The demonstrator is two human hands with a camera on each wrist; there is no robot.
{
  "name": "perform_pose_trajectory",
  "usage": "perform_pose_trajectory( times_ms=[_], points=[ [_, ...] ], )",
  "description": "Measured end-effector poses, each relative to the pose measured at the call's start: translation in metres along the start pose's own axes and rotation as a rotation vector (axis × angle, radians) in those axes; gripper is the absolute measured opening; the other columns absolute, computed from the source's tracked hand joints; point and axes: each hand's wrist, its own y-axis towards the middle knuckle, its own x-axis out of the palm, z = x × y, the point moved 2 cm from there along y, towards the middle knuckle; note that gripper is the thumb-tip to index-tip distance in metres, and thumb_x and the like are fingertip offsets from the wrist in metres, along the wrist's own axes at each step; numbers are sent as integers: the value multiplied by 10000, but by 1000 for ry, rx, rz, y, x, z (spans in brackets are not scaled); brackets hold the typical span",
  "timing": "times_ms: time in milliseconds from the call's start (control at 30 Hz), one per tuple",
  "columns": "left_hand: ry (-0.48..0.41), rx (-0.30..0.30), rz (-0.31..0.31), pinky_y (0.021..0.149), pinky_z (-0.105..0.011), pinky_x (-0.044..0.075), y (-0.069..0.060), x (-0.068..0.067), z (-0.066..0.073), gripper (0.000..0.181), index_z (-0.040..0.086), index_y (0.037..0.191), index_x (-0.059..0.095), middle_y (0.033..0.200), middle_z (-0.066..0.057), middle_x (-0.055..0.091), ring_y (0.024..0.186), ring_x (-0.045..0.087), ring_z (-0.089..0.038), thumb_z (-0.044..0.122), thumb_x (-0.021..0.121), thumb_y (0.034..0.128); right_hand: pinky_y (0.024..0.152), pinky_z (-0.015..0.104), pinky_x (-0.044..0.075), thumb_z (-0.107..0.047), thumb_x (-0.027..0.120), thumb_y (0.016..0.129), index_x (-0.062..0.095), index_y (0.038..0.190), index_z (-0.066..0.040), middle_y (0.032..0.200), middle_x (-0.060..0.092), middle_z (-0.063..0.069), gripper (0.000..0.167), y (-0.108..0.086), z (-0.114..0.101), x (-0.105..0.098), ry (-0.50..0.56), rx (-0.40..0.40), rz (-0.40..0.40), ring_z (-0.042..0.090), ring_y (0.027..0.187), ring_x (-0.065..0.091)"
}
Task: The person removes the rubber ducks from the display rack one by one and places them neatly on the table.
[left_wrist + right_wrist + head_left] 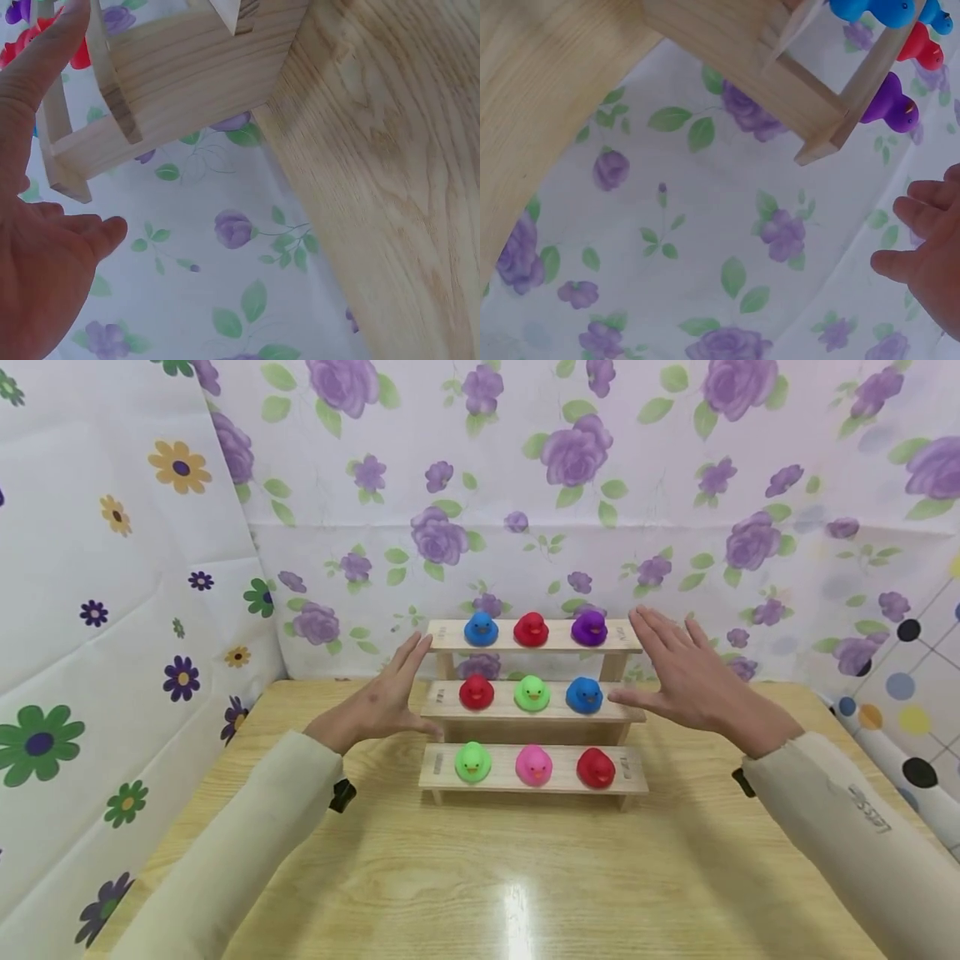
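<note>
A three-tier wooden stand (pixel 497 774) holds small toy ducks in the head view. On its top tier are a blue duck (pixel 481 629), a red duck (pixel 531 630) and a purple duck (pixel 589 628). The middle tier bears a red duck (pixel 476 692), a green duck (pixel 532 693) and a blue duck (pixel 584 695); the bottom one, a green duck (pixel 473 762), a pink duck (pixel 534 765) and a red duck (pixel 596 768). My left hand (pixel 378 700) is at the stand's left end, my right hand (pixel 690 681) at its right. Both have extended fingers and hold nothing; contact with the wood is unclear.
The stand rests on a wood-grain table (pixel 465 868), near its back edge. Behind rises a floral sheet (pixel 517 560); a flower-patterned sheet (pixel 142 610) borders the left and a dotted one (pixel 922 685) the right. Dark straps (pixel 342 795) show at my wrists.
</note>
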Motion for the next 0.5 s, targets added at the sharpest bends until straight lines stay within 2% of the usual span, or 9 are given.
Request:
perform_pose_trajectory(
  times_ms=[100,233,367,467,500],
  points=[
    [-30,13,14,1119,-591,283,5,3,-3,1347,98,1610,-27,1651,-170,-93,1494,52,-430,371,919,690,1190,550,-29,-612,646,899,77,1600,-19,1634,164,207,1080,13,-6,0,40,-15,-1,361,1505,132],
    [-78,13,30,1125,-583,279,10,6,-6,1290,97,1613,27,1656,-145,-88,1505,9,-400,300,919,704,1202,517,-6,-540,699,896,124,1594,-8,1619,214,215,1049,30,-13,-2,104,-46,4,376,1489,194],
    [-175,-3,36,1093,-529,366,13,8,-7,1220,93,1614,70,1658,-94,-115,1457,279,-373,169,909,731,1207,506,51,-445,743,896,218,1570,22,1587,293,224,973,48,-20,-5,190,-83,4,390,1460,271],
    [-259,-6,24,1047,-478,434,15,10,-7,1199,87,1613,84,1656,-71,-132,1343,470,-364,75,897,732,1180,529,196,-400,752,901,266,1565,2,1539,384,223,916,57,-24,-7,248,-77,-15,399,1401,378],
    [-277,-5,21,1044,-465,439,15,11,-7,1197,87,1613,86,1657,-66,-131,1325,493,-361,62,895,730,1162,535,244,-386,755,901,280,1565,-13,1527,407,215,898,59,-25,-7,261,-69,-23,396,1384,404]
  ],
)
